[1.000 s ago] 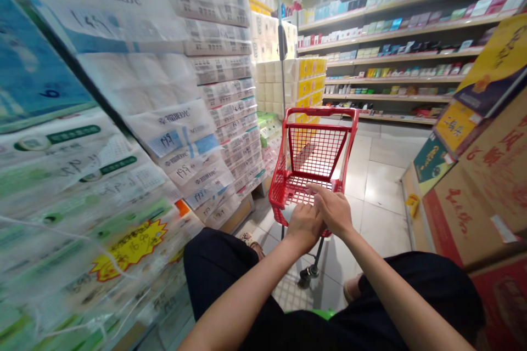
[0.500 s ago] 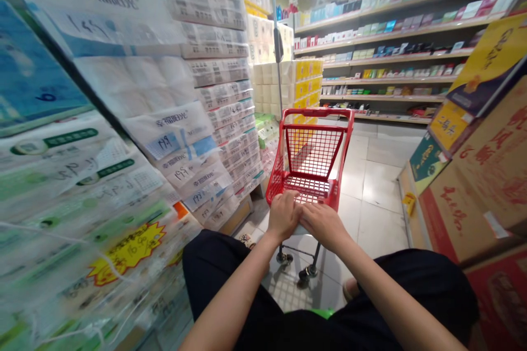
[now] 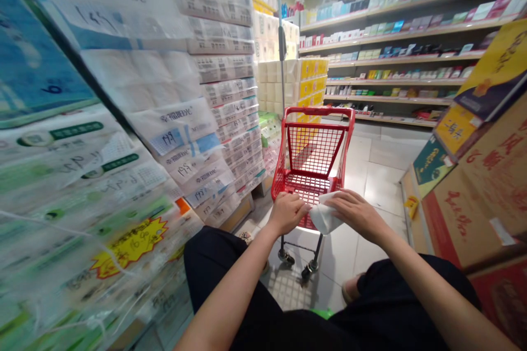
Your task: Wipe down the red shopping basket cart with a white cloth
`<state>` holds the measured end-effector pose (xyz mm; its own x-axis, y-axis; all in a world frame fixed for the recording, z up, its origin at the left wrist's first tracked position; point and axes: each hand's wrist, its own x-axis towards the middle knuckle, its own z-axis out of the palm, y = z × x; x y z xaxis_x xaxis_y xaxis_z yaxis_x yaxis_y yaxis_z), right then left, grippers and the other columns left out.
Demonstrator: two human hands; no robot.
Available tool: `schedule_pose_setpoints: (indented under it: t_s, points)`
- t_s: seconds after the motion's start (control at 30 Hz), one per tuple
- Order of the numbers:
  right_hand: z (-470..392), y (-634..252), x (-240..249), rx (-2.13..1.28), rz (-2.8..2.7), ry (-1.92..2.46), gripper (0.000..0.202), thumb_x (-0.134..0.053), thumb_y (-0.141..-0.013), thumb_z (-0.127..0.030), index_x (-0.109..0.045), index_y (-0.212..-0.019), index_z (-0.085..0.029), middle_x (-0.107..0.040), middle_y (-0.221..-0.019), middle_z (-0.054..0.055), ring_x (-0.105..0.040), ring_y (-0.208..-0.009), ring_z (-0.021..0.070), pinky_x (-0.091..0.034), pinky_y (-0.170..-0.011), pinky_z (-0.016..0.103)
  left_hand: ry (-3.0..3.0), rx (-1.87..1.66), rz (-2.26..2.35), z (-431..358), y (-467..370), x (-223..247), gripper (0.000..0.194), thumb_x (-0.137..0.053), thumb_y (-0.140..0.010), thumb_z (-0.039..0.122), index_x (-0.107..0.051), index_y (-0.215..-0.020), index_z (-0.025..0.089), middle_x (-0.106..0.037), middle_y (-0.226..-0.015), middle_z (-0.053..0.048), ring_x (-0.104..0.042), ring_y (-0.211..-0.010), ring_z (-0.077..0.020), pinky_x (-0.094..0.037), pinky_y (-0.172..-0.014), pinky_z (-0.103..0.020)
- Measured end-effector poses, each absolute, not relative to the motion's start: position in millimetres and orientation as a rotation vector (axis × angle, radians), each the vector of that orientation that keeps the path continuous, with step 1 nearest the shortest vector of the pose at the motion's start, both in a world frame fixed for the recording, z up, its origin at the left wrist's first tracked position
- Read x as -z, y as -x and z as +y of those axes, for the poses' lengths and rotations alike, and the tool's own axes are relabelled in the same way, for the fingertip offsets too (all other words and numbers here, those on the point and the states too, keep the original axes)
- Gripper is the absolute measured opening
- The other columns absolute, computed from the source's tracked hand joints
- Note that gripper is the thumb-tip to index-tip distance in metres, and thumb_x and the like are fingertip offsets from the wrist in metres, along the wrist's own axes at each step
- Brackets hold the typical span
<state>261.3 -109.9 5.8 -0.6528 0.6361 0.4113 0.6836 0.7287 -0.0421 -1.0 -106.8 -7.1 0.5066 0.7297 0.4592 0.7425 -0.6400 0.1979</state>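
A thin white sheet (image 3: 324,218), paper or cloth, is folded into a loose cone between my hands. My right hand (image 3: 357,214) grips its right side, the fingers lying over the top. At the sheet's left edge, the curled fingertips of my left hand (image 3: 289,214) pinch it; the thumb is mostly hidden. Just beyond both hands stands a red plastic shopping cart (image 3: 317,173) with a grid basket and dark wheels. The sheet and hands cover part of its near edge.
Wrapped tissue packs (image 3: 177,120) are stacked high on the left, one with a yellow price sign (image 3: 129,247). Cardboard cartons (image 3: 473,192) line the right side. Shelves of boxed goods (image 3: 387,57) span the back. Pale floor tiles (image 3: 358,167) run between them.
My hands, close together before, have moved apart, the right one going right. The white sheet now shows between them. The view has shifted slightly; the cart stays in front.
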Motion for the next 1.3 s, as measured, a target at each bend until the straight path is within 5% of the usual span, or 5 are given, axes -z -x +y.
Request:
schedule_pose_setpoints:
  t_s: [0.37, 0.67, 0.87, 1.3]
  points:
    - [-51, -279, -7, -0.029, -2.329, 1.201, 0.039, -0.028, -0.098, -0.041, -0.054, -0.124, -0.028, -0.058, -0.130, 0.005, -0.050, -0.123, 0.0216, -0.023, -0.114, 0.050, 2.729, 0.809, -1.302, -106, 23, 9, 0.046, -0.030, -0.101, 0.042, -0.060, -0.074, 0.020, -0.061, -0.079, -0.001, -0.054, -0.080, -0.0141, -0.030, -0.086, -0.035]
    - [-103, -203, -11, 0.124, -2.307, 1.178, 0.030, -0.038, -0.095, -0.044, -0.062, -0.096, -0.026, -0.066, -0.095, 0.005, -0.052, -0.099, 0.0239, -0.031, -0.105, 0.047, 2.606, 0.878, -1.486, -104, 40, 8, 0.046, -0.039, -0.097, 0.044, -0.060, -0.065, 0.018, -0.061, -0.072, 0.000, -0.052, -0.073, -0.0132, -0.028, -0.088, -0.038]
    - [-145, -174, -5, 0.204, -2.343, 1.176, 0.029, -0.042, -0.095, -0.045, -0.059, -0.088, -0.023, -0.065, -0.093, 0.005, -0.050, -0.096, 0.0222, -0.034, -0.099, 0.041, 2.622, 0.878, -1.438, -106, 50, 8, 0.040, -0.041, -0.094, 0.033, -0.057, -0.061, 0.019, -0.060, -0.070, 0.002, -0.050, -0.072, -0.0132, -0.027, -0.091, -0.038]
    - [-70, -242, -21, 0.144, -2.332, 1.300, 0.040, -0.029, -0.099, -0.047, -0.063, -0.095, -0.026, -0.068, -0.098, 0.003, -0.055, -0.095, 0.0207, -0.039, -0.090, 0.038, 2.773, 0.782, -1.366, -88, 61, 7, 0.035, -0.042, -0.091, 0.027, -0.055, -0.059, 0.018, -0.057, -0.068, 0.004, -0.049, -0.073, -0.0120, -0.026, -0.096, -0.036]
